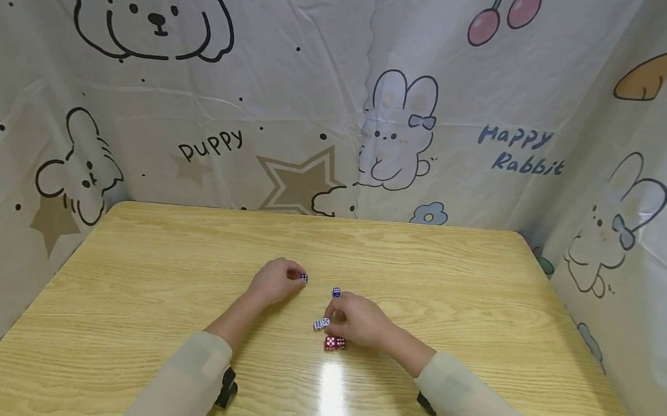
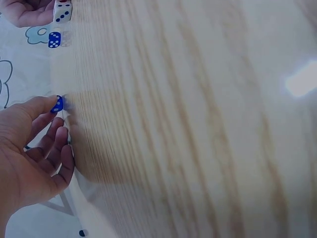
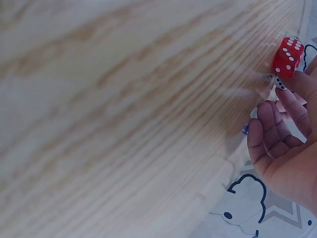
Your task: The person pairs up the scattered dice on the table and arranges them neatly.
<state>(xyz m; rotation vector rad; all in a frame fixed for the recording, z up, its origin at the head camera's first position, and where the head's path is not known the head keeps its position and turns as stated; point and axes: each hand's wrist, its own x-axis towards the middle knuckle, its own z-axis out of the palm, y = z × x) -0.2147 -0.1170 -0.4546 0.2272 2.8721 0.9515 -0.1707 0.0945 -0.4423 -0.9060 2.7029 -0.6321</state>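
My left hand (image 1: 277, 282) pinches a blue die (image 2: 58, 104) with white pips between thumb and forefinger, low at the wooden surface. To its right, my right hand (image 1: 361, 320) has thumb and forefinger at the right one of two white dice (image 1: 326, 322), gripping it by its sides. These two white dice sit side by side. Just beyond the right hand's knuckles stands another blue die (image 1: 336, 292). Nearer the body, a pair of red dice (image 1: 331, 343) sits side by side; the right wrist view shows the thumb close to the red dice (image 3: 288, 57).
The dice are around the middle of a light wooden table (image 1: 160, 240). A pale printed curtain (image 1: 295, 100) hangs behind it and along both sides. Glare (image 1: 333, 397) shines on the near part of the tabletop.
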